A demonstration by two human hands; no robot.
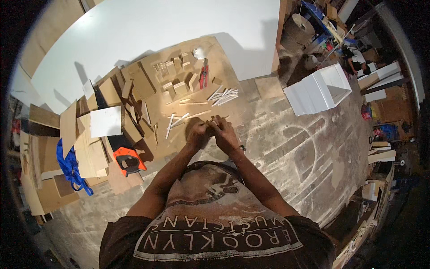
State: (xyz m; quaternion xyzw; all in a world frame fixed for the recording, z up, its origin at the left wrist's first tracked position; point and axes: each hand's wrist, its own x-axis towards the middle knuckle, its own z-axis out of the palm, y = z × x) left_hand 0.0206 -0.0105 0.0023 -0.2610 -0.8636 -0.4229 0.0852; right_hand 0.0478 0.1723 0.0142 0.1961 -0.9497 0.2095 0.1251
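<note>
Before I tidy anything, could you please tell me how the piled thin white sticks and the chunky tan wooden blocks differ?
The thin white sticks are slender, while the tan wooden blocks are thick. The sticks are white; the blocks are tan. The sticks lie loosely overlapping, whereas the blocks sit in a spaced-out cluster. Both rest on the brown board.

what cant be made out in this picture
Head view: whatever is between the left hand and right hand; fingers cover it, and it is too small to tell.
Head view: part of the blade of the orange-handled saw; the white board seems to cover it.
Head view: what the distant co-worker is handling; too small and dim.
</note>
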